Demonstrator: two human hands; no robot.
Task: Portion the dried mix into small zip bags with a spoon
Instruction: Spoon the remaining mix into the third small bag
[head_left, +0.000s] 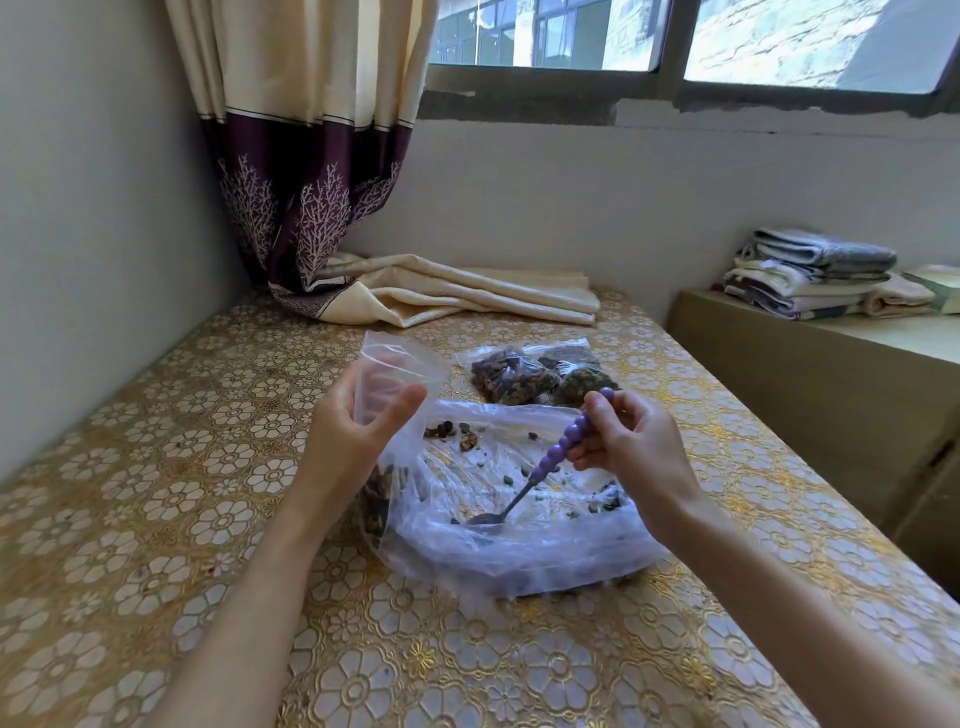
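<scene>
A large clear plastic bag (519, 545) lies open on the table in front of me, with bits of dried mix (467, 441) scattered inside it. My right hand (628, 447) grips the purple beaded handle of a spoon (561, 452); the metal bowl of the spoon rests low inside the big bag. My left hand (358, 436) holds up a small clear zip bag (395, 374), which looks empty, just left of the big bag. Two filled small zip bags (535, 379) lie side by side on the table behind the big bag.
The table carries a gold floral cloth (156, 493) and stands against the wall on the left. A cream and purple curtain (332, 208) drapes onto its far end. To the right stands a lower cabinet (831, 374) with folded towels (815, 275).
</scene>
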